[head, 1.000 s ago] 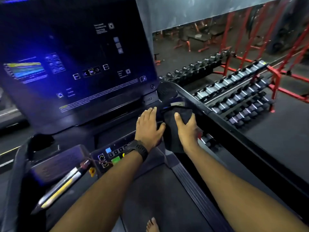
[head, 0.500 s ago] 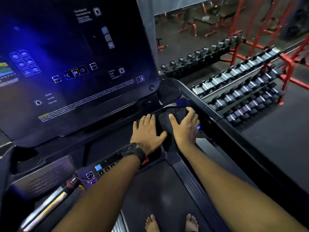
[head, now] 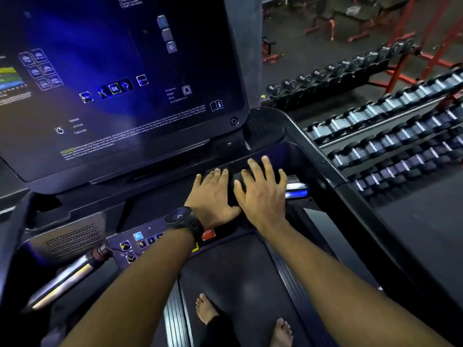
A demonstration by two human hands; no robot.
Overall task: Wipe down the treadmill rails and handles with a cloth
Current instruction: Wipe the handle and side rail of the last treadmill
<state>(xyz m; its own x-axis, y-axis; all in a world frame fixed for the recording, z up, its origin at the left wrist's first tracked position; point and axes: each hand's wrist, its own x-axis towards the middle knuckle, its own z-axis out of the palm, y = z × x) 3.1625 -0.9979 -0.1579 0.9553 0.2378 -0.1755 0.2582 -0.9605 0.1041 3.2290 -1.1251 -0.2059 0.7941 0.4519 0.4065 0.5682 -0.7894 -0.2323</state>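
The treadmill (head: 250,271) is occupied by a person facing its large screen (head: 120,78), with the right rail (head: 375,221) running back from the console's right corner. A dark cloth (head: 234,182) is pressed flat on the console ledge just below the screen's right corner, near the front end of that rail, presumably so that the surface is rubbed under even pressure. The cloth is covered by the right hand (head: 263,194), spread wide with fingers splayed, while the left hand (head: 213,196) is laid flat beside it, fingers together, its thumb touching the right hand, apparently to steady the cloth.
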